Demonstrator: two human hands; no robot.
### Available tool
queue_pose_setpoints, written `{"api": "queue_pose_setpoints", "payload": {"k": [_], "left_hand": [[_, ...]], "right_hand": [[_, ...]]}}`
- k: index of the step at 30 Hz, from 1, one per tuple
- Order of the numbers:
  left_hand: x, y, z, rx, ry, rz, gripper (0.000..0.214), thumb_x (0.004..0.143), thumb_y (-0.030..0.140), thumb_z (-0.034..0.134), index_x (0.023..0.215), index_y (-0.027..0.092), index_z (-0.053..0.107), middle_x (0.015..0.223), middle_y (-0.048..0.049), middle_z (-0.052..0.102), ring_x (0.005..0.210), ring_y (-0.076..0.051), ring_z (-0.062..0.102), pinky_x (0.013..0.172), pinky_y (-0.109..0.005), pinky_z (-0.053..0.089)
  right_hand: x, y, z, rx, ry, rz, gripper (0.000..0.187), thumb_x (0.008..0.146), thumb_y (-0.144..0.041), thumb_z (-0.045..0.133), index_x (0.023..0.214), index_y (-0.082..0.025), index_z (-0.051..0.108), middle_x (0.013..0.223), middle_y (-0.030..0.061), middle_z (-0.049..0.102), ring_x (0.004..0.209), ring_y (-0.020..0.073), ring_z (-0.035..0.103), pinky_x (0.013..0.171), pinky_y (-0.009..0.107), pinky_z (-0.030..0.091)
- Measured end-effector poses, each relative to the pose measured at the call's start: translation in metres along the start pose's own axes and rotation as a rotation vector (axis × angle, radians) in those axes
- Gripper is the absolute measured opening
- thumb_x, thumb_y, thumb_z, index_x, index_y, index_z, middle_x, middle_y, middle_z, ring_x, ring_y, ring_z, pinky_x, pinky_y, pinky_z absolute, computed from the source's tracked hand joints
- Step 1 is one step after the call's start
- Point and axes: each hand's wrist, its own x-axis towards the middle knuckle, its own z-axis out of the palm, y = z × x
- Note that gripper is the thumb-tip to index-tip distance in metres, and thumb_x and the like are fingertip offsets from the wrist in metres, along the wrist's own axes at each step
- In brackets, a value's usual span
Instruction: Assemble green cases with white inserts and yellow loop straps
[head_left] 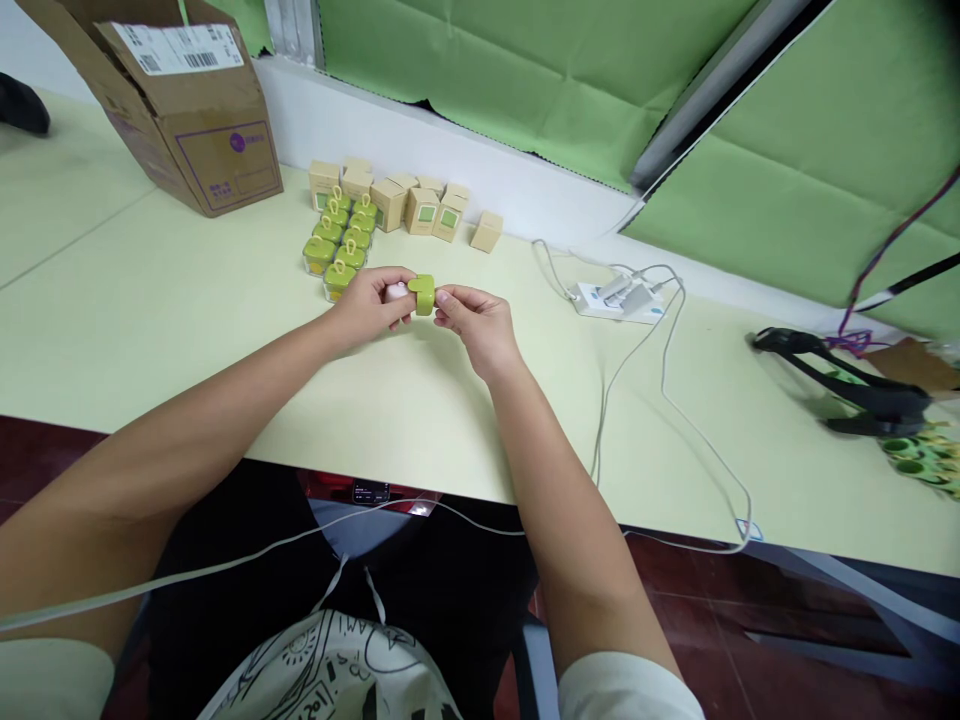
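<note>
While jars with green lids are grouped on the table, a green piece is pinched by the left hand and right hand.

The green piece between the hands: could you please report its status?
Left hand gripping pale item. Right hand pinching edge of green piece. Green piece beside pale item. Green-lidded containers near left hand.

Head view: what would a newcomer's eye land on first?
Probably the bright green piece near the middle of the picture, between the left hand, which also holds a small pale object, and the right hand. Next, the green-lidded containers clustered just beyond the left hand, with small cardboard boxes behind them. The big open carton stands out at upper left.
</note>
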Motion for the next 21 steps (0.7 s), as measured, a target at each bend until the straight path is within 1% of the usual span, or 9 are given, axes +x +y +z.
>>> {"api": "queue_pose_setpoints", "payload": {"k": [3,5,9,11,15,18,21], "left_hand": [[0.002,0.0,0.0,-0.003,0.019,-0.03,0.024,0.076,0.034,0.084,0.093,0.02,0.075,0.065,0.0009,0.067,0.054,-0.011,0.056,0.053,-0.025,0.045],[0.003,0.0,-0.002,0.024,0.061,-0.024,0.025,0.074,0.033,0.085,0.092,0.019,0.076,0.067,0.0011,0.067,0.055,-0.011,0.056,0.054,-0.025,0.044],[0.005,0.002,-0.006,0.145,0.129,0.037,0.026,0.07,0.032,0.085,0.091,0.018,0.08,0.085,-0.002,0.076,0.077,-0.014,0.067,0.069,-0.025,0.051],[0.005,0.003,-0.009,0.201,0.122,0.047,0.026,0.07,0.033,0.086,0.09,0.017,0.082,0.091,-0.0035,0.08,0.085,-0.016,0.07,0.076,-0.027,0.054],[0.005,0.003,-0.014,0.243,0.068,0.062,0.027,0.071,0.033,0.086,0.092,0.017,0.083,0.098,-0.0061,0.083,0.091,-0.019,0.073,0.083,-0.029,0.055],[0.005,0.004,-0.016,0.258,0.043,0.087,0.026,0.072,0.034,0.085,0.092,0.017,0.083,0.097,-0.0063,0.083,0.089,-0.018,0.072,0.081,-0.028,0.054],[0.004,0.005,-0.016,0.26,0.026,0.117,0.023,0.072,0.034,0.082,0.087,0.017,0.082,0.088,-0.004,0.079,0.081,-0.015,0.067,0.074,-0.027,0.05]], "right_hand": [[0.0,0.001,0.001,0.063,0.001,0.029,0.049,0.061,-0.06,0.106,0.09,-0.025,0.086,0.085,-0.0004,0.079,0.081,0.0139,0.07,0.09,0.037,0.068],[0.0,0.001,0.001,0.081,-0.001,0.048,0.053,0.058,-0.061,0.107,0.091,-0.026,0.086,0.086,-0.0004,0.079,0.082,0.0145,0.071,0.092,0.038,0.069],[-0.001,0.001,0.001,0.103,-0.024,0.056,0.055,0.056,-0.062,0.108,0.09,-0.026,0.085,0.082,-0.0014,0.078,0.08,0.0141,0.071,0.092,0.038,0.069],[-0.001,0.0,0.001,0.107,-0.034,0.058,0.054,0.057,-0.061,0.109,0.09,-0.025,0.085,0.082,-0.0017,0.078,0.08,0.0137,0.072,0.093,0.037,0.069],[0.0,0.001,0.0,0.094,-0.039,0.101,0.052,0.059,-0.057,0.108,0.091,-0.024,0.082,0.085,-0.001,0.08,0.08,0.0135,0.073,0.094,0.037,0.068],[0.0,0.002,0.001,0.09,-0.023,0.118,0.05,0.063,-0.053,0.108,0.089,-0.024,0.077,0.083,-0.0016,0.079,0.077,0.0126,0.073,0.09,0.035,0.068],[-0.001,0.003,0.002,0.096,-0.019,0.113,0.051,0.063,-0.051,0.109,0.087,-0.024,0.073,0.079,-0.0022,0.078,0.076,0.0126,0.074,0.086,0.033,0.068]]}}
